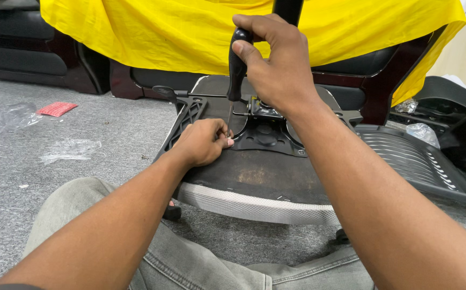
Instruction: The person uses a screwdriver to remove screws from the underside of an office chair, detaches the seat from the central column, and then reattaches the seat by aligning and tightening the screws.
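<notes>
An upturned office chair seat lies in front of me, its dark underside up and a grey mesh edge toward me. A black metal mechanism plate is mounted on it. My right hand grips the black handle of a screwdriver held upright, its thin shaft pointing down at the plate's left edge. My left hand rests on the seat and pinches the screwdriver tip, or a small screw there, between its fingertips.
Yellow cloth drapes over dark furniture behind. A black ribbed plastic chair part lies at right. Clear plastic wrappers and a red packet lie on the grey carpet at left. My legs in grey jeans sit below the seat.
</notes>
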